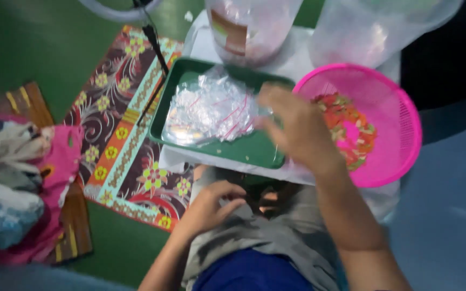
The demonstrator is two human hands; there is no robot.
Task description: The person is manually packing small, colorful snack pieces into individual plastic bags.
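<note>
My right hand (292,126) reaches over the green tray (244,151) and touches the edge of a heap of small clear plastic bags (208,108) with pink strips; whether it grips one is blurred. My left hand (211,205) rests on my lap with fingers curled, and it is unclear if it holds anything. A pink mesh basket (389,108) with orange, red and green pieces (351,132) sits just right of the tray.
Two large clear plastic bags (252,27) (373,27) stand behind the tray. A patterned floral mat (130,134) lies on the green floor to the left. A pile of pink and grey cloth (17,178) lies at far left.
</note>
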